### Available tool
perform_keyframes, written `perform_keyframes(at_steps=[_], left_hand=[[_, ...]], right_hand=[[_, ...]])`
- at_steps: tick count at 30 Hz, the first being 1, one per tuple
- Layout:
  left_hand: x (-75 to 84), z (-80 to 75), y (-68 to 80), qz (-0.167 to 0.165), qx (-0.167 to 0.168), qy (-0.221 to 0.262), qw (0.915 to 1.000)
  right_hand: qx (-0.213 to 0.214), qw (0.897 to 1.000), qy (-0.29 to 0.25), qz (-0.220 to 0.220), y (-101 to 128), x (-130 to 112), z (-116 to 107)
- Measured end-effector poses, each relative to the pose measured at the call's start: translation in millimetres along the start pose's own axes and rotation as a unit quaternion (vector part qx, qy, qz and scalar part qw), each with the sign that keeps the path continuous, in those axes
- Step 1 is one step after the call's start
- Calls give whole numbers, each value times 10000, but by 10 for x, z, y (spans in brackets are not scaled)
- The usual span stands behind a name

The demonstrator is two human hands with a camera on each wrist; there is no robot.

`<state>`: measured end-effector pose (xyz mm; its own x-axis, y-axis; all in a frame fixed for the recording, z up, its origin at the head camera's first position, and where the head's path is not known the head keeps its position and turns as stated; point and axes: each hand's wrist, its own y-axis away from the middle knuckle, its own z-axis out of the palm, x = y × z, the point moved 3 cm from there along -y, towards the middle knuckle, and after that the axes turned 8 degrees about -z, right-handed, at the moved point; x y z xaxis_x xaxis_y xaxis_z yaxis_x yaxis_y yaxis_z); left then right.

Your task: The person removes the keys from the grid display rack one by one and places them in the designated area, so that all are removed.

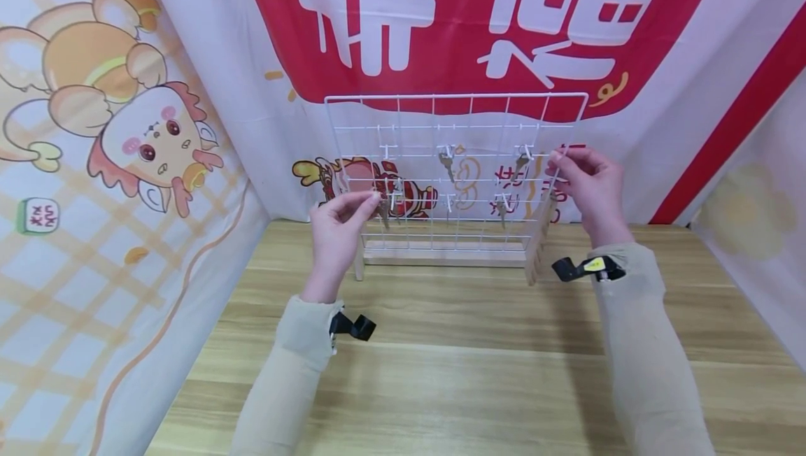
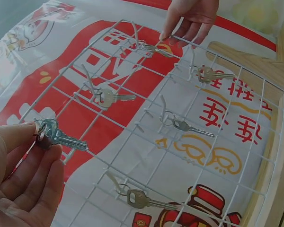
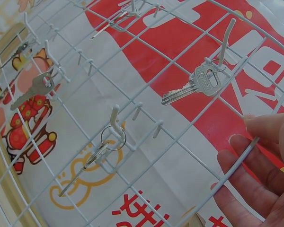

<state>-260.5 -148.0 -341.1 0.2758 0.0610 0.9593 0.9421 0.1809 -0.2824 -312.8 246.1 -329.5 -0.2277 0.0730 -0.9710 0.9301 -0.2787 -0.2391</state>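
Observation:
My left hand (image 1: 334, 236) pinches a silver key (image 2: 64, 139) by its head, between thumb and fingers. The key is in front of the left part of a white wire grid rack (image 1: 434, 95); whether its ring touches a hook is unclear. My right hand (image 1: 595, 183) holds the outer wire at the grid's right side, thumb and fingers about it. Several other keys hang by rings from white hooks on the grid, among them one key (image 3: 203, 84) nearest the right hand and another key (image 2: 114, 98) close to the left hand.
The grid stands upright on a wooden base (image 1: 443, 258) on a wood-grain table (image 1: 441, 358). Behind it hangs a red and white printed cloth (image 1: 460, 43). A cloth with cartoon figures (image 1: 119, 246) covers the left side.

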Motion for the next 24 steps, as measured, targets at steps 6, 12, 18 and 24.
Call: perform_keyframes(at_steps=[6,12,18,24], left_hand=[[-221,-26,129,-252,-126,7,9996],[-497,18,286,-515,-326,-38,9981],[-756,136,454,-831,-554,60,9950],[-995,264,605,-1249,-786,98,9890]], right_hand=[[-5,10000,-11,34,-5,13,1],[7,10000,-15,29,-18,21,-4],[30,10000,-29,52,-16,25,-9],[36,10000,-75,47,-15,26,-9]])
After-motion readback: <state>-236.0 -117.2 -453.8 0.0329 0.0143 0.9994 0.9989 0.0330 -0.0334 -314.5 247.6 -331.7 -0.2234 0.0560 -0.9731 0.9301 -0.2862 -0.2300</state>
